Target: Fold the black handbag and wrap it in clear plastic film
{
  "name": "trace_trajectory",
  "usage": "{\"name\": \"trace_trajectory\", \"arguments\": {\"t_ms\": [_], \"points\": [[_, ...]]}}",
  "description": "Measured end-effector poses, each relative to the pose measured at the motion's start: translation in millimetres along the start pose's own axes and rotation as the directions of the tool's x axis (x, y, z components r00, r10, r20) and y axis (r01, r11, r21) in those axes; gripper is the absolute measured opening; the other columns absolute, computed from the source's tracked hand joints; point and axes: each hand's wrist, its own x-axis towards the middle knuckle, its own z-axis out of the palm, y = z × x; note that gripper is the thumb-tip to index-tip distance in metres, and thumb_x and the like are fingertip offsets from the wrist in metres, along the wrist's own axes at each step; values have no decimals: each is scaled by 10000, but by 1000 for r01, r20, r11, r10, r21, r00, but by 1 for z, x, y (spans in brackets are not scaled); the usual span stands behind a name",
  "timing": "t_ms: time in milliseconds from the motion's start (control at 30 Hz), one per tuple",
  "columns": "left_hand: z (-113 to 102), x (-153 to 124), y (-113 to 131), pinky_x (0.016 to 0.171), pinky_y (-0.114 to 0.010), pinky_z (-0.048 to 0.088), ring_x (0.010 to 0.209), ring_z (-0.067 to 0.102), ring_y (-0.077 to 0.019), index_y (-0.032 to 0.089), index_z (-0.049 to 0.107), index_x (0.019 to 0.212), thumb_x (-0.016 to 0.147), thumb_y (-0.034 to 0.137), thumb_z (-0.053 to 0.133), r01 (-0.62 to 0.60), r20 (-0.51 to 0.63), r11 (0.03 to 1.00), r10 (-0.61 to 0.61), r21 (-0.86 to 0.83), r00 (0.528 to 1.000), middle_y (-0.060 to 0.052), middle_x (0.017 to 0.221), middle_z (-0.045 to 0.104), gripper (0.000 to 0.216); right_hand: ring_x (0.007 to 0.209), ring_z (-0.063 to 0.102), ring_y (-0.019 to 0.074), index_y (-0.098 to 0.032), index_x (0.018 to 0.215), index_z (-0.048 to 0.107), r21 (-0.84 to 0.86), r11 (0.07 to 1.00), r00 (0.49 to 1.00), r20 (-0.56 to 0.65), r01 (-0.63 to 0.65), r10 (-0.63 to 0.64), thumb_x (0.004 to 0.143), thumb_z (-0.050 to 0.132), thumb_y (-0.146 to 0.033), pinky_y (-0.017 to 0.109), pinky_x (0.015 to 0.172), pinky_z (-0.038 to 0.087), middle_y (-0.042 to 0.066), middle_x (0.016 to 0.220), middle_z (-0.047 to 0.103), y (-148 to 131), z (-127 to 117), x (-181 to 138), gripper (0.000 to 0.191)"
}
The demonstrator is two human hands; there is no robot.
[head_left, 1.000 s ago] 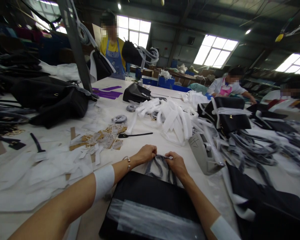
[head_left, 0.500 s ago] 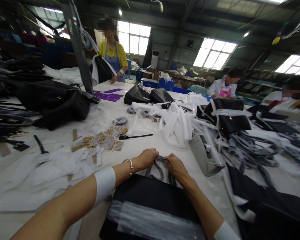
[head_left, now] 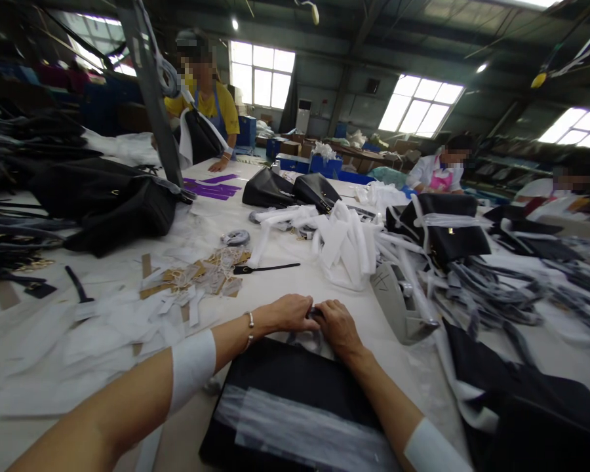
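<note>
Both our hands sit at the top edge of the black bag (head_left: 295,400), which lies flat on the worktop (head_left: 295,288) right in front of us. Left hand (head_left: 288,313) and right hand (head_left: 335,324) are pinched shut on the bag's wrapped handles (head_left: 311,341), knuckles nearly touching; the handles are mostly hidden under the fingers, so we can't tell exactly how much is in each grip.

Risks as we judge them:
- Handles are bunched tight between the hands; the wrap could twist or tear if the two grips pull apart unevenly.
- A clear plastic strip (head_left: 299,429) lies across the bag's face; a forearm dragging over it could crease or lift it.
- The grey tape dispenser (head_left: 403,305) stands just beside the right hand; a wide elbow or wrist swing could knock it into the strap pile (head_left: 491,288).
- Loose white paper scraps (head_left: 108,334) and tags (head_left: 201,275) lie near the left forearm; a sleeve could sweep them under the bag.
- Another black bag (head_left: 531,400) lies close on the right and could get mixed up.
</note>
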Motion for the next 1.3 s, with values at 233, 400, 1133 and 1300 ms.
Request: {"name": "trace_trajectory", "arguments": {"t_ms": [233,400,1133,1300], "points": [[9,-24,17,651,-341,499,832,640,-295,134,718,793,773,471,708,0,41,993,-4,117,999,-139,934,651,338,893,532,218,-191,915,659,51,998,998,-60,-26,29,895,525,-159,305,819,409,71,876,632,7,5,1,139],[14,-35,12,727,-350,496,939,598,-294,154,719,771,786,473,708,-22,19,991,20,135,1000,-119,976,646,319,888,543,210,-202,916,663,94,995,996,-69,-44,51,882,526,-154,290,801,418,62,856,622,12,9,3,149],[6,-21,-26,718,-322,486,977,615,-251,168,518,1185,773,430,728,56,22,989,-59,134,998,-124,1171,602,532,843,581,232,-219,880,663,262,965,992,-124,27,6,875,540,-198,347,795,471,66,838,632,21,22,0,125],[16,-28,-21,588,-294,474,843,680,-251,184,539,1140,840,412,630,112,101,989,-122,100,987,-92,996,692,388,863,606,237,-229,1007,698,343,939,993,-113,22,18,884,590,-376,360,809,492,67,881,650,29,31,-1,220]]}}
